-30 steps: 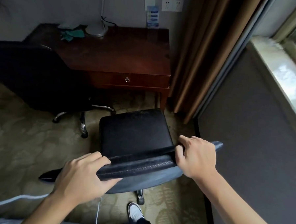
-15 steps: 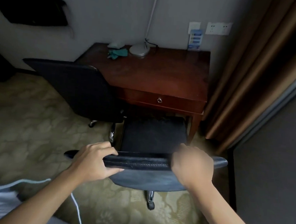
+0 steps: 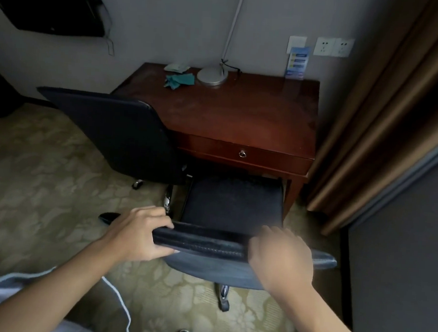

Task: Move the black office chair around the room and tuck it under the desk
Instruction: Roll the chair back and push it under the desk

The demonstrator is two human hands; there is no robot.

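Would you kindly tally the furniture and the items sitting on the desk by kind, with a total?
Black office chairs: 2, the one held by its backrest and a second one to its left
Desks: 1
Lamp: 1
Teal cloth: 1
Blue leaflet card: 1
Pale packet: 1
Total: 7

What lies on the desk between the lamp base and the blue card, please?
Only bare desk top lies between the lamp base and the blue card, per the head view.
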